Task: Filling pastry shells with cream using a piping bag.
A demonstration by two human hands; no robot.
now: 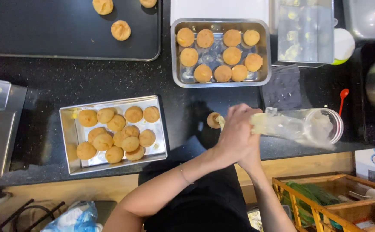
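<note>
Hands overlap: left hand (235, 131) grips piping bag (297, 125); right hand (251, 150) hidden, grip unclear; puff (213, 120) half-covered.

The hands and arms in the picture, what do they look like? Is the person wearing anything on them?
Both arms are bare, with no sleeves reaching the forearms. The left hand and the right hand wear no gloves. A thin bracelet circles the left wrist. No rings or watch can be made out. The person wears a dark top or apron.
</note>
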